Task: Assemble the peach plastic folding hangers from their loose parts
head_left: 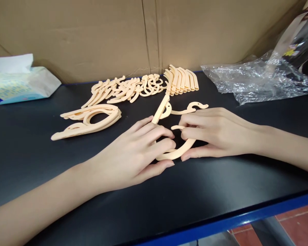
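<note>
Low over the black table, my left hand (141,150) is closed around a cream plastic hanger arm (177,152) that curves out between my hands. My right hand (218,133) pinches the other end of this arm, fingers bent around it. A straighter cream piece (161,108) sticks up past my left fingertips toward the back; how it joins the curved arm is hidden by my fingers. Just behind my right hand lies a loose hook piece (197,105). Left of my left hand, several folded hangers (102,126) rest in a stack.
Toward the back are a pile of loose hook pieces (128,89) and a row of hanger arms (181,80). A tissue pack (23,82) sits at the left, crumpled clear plastic (256,75) at the right. Cardboard (92,37) stands behind; the table's blue edge (233,220) runs in front.
</note>
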A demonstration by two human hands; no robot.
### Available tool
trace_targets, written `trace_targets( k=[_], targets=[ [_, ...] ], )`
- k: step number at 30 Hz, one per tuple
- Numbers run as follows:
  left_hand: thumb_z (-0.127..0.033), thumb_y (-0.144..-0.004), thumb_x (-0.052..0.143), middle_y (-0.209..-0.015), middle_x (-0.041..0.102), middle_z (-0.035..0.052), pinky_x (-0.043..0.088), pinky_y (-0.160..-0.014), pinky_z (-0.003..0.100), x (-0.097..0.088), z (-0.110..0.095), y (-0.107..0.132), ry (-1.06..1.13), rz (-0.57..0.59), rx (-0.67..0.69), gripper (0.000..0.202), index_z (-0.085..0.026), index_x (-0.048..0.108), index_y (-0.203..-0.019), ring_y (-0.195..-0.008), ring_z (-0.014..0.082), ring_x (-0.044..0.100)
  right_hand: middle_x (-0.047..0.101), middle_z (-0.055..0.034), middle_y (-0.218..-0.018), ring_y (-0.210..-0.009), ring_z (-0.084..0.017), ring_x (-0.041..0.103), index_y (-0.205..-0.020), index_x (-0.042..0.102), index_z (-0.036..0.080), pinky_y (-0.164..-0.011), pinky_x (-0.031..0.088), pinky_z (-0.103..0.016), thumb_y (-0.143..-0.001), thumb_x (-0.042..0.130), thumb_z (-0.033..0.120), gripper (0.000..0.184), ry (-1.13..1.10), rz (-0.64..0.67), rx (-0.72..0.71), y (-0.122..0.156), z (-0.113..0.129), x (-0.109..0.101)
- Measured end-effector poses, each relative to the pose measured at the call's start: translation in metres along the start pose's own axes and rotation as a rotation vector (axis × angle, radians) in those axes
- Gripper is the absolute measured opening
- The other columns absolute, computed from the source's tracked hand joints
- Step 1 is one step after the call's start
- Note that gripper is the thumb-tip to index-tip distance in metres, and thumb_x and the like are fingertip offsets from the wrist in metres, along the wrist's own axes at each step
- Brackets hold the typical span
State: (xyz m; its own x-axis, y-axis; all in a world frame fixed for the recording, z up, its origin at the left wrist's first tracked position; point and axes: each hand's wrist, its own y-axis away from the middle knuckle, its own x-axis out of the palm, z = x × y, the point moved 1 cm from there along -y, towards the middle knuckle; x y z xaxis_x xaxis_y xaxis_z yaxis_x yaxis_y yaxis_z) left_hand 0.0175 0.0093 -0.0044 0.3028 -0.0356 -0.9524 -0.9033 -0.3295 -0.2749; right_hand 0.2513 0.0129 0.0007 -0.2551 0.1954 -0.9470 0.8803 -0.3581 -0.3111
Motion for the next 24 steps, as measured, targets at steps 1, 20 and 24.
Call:
trace_targets(
  k=[1,20,24],
  targets=[
    [-0.028,-0.099,0.048,-0.114,0.060,0.0086,0.031,-0.111,0.042,0.0000,-0.0001,0.0001,-0.001,-0.004,0.014,0.016,-0.017,0.058,-0.106,-0.112,0.0211,0.055,0.055,-0.0026,-0.082,-0.065,-0.013,0.046,-0.090,0.058,0.016,-0.059,0.034,-0.027,-0.098,0.041,0.052,0.041,0.008,-0.004,0.000,-0.0003,0.0000,0.0000],
    [-0.024,-0.099,0.045,-0.111,0.065,0.0071,0.038,-0.104,0.040,-0.0017,-0.0014,-0.0015,0.000,-0.003,0.042,0.018,-0.017,0.059,-0.109,-0.107,0.0207,0.058,0.054,-0.0017,-0.080,-0.065,-0.013,0.045,-0.089,0.057,0.015,-0.059,0.034,-0.027,-0.098,0.043,0.052,0.041,-0.011,-0.021,0.008,-0.0013,-0.0006,-0.0006],
    [-0.025,-0.100,0.045,-0.112,0.064,0.0073,0.039,-0.101,0.039,-0.0025,-0.0015,-0.0015,-0.004,0.003,0.034,0.018,-0.018,0.059,-0.109,-0.105,0.0207,0.058,0.053,-0.0015,-0.079,-0.065,-0.013,0.046,-0.089,0.057,0.015,-0.059,0.034,-0.027,-0.098,0.042,0.052,0.041,-0.014,-0.022,-0.001,-0.0015,-0.0005,-0.0004]
  ],
)
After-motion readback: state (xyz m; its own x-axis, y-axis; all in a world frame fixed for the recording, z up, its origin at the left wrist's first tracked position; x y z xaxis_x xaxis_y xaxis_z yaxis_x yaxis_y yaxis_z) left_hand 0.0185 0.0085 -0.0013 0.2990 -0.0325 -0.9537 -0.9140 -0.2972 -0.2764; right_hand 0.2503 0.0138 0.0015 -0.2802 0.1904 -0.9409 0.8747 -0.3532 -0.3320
